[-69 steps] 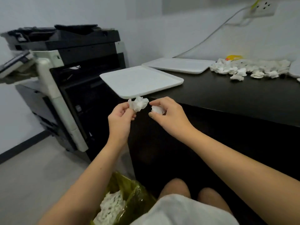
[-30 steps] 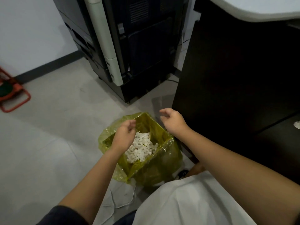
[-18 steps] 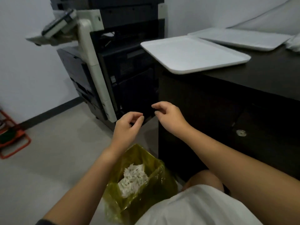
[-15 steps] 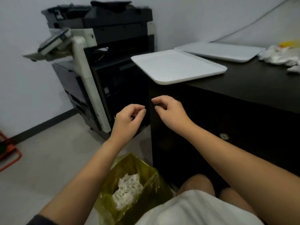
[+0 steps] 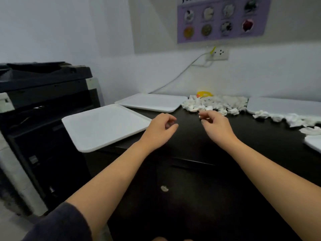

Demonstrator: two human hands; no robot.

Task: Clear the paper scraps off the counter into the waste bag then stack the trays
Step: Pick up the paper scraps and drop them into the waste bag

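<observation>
Head view: both hands were out over the dark bench (image 5: 260, 136), neither touching it as far as I could tell. Left hand (image 5: 160, 130) hovered just right of the near tray (image 5: 104, 126), grip loosely curled with thumb and fingertips close together, nothing in it. Right hand (image 5: 216, 126) hung a bit farther back and right, grip also loosely curled, fingers slightly spread, empty; its fingertips were near the front edge of the paper scraps (image 5: 217, 103) but apart from them. The scraps lay in a crumpled white heap along the back of the bench against the wall, with a looser trail (image 5: 278, 117) running right toward the bench edge. A small yellow object (image 5: 204, 93) sat behind the heap, too blurred to identify. Near tray overhung the left front corner of the bench. Second tray (image 5: 151, 101) lay behind it, just left of the heap. Third tray (image 5: 284, 106) sat back right, scraps touching its front edge. Corner of another white tray-like piece (image 5: 313, 142) showed at far right, cut by the frame. Waste bag was out of frame. A copier (image 5: 43, 101) stood left of the bench. A wall socket (image 5: 219, 53) with a white cable (image 5: 180, 73) and a purple poster (image 5: 224, 18) were on the wall above. A dark sleeve (image 5: 60, 223) covered the left upper arm.
</observation>
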